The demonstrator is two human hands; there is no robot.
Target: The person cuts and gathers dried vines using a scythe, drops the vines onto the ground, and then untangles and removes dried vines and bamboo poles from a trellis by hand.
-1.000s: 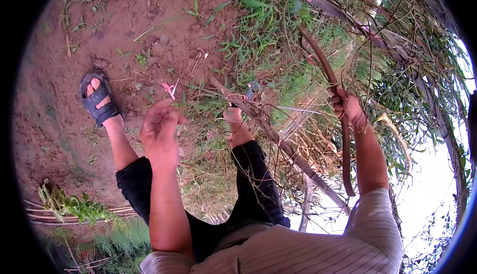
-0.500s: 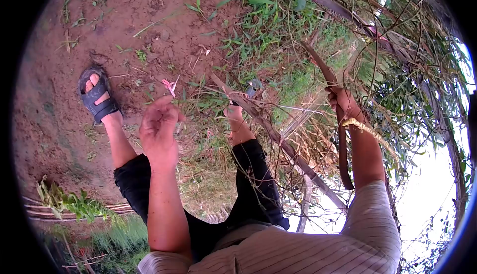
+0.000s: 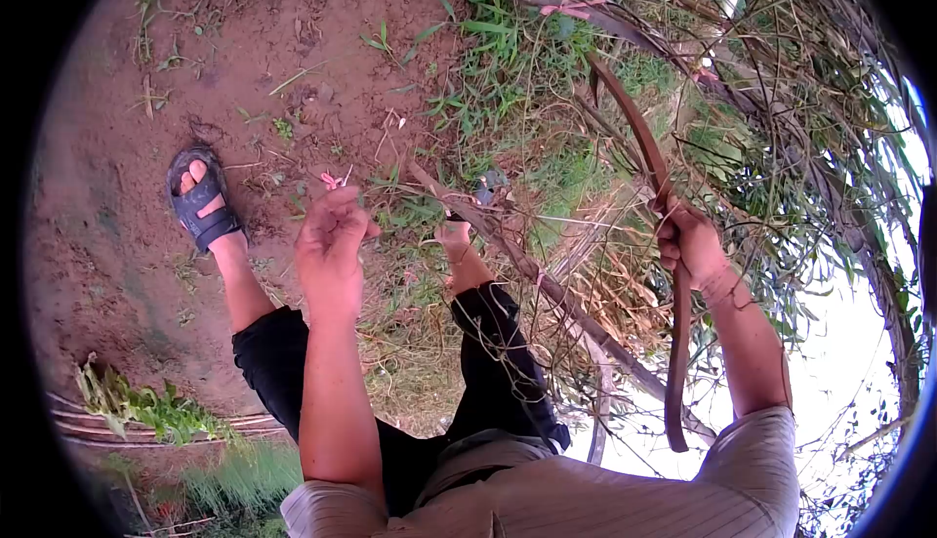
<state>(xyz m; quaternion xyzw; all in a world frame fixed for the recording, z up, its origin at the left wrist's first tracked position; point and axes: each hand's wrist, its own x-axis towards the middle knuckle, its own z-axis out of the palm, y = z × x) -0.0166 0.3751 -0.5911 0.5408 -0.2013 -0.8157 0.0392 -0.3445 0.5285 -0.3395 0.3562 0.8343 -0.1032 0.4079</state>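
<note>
My left hand [image 3: 332, 235] is closed, fingers curled together, palm side partly showing. A small pink strip with a white end [image 3: 334, 180] shows at its fingertips. On the right, my right hand [image 3: 686, 245] is wrapped round a long, curved brown stick [image 3: 637, 128]. The stick's upper end lies among thin stems, and its lower end hangs beside my forearm. Between my hands, a rough branch [image 3: 547, 284] runs diagonally over my bent leg, with thin vines tangled around it.
Another branch [image 3: 625, 28] with a pink tie [image 3: 574, 8] crosses the upper right, among dense vines and leaves. Reddish soil [image 3: 273, 50] with small weeds lies to the left, under my sandalled foot [image 3: 203, 196]. Long poles [image 3: 146, 426] lie at the lower left.
My right hand and the curved stick have moved down in view, and the stick's lower end hangs lower. My left hand has shifted slightly right, still closed. The pale, twisted stem by my right forearm no longer shows.
</note>
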